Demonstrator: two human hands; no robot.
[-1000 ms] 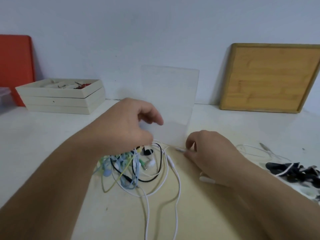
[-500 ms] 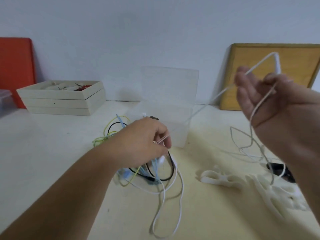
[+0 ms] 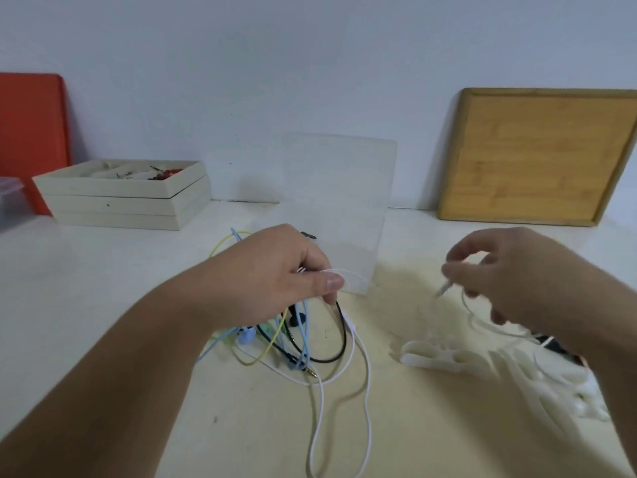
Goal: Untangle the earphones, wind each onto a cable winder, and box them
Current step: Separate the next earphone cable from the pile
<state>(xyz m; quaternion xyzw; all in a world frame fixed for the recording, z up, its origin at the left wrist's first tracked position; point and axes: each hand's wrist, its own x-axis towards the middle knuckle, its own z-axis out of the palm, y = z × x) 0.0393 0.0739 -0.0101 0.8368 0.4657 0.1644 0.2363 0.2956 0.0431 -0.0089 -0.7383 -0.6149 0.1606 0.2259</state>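
Observation:
A tangle of earphone cables (image 3: 275,343) in blue, yellow-green, black and white hangs from my left hand (image 3: 275,274), which grips the bundle above the table. A long white cable loop (image 3: 358,401) trails toward me. My right hand (image 3: 499,274) pinches the plug end of a white earphone cable (image 3: 443,289), lifted off the table to the right. White cable winders (image 3: 434,357) lie on the table under my right forearm. A clear plastic box (image 3: 341,215) with its lid up stands behind the tangle.
Stacked pale wooden trays (image 3: 127,198) holding small items sit at the back left beside an orange board (image 3: 31,132). A bamboo board (image 3: 537,157) leans on the wall at the back right. A black object (image 3: 548,341) peeks out under my right wrist.
My right hand, first down at the tangle, pulled the white cable high to the right and has since dropped lower. My left hand has lifted the tangle off the table.

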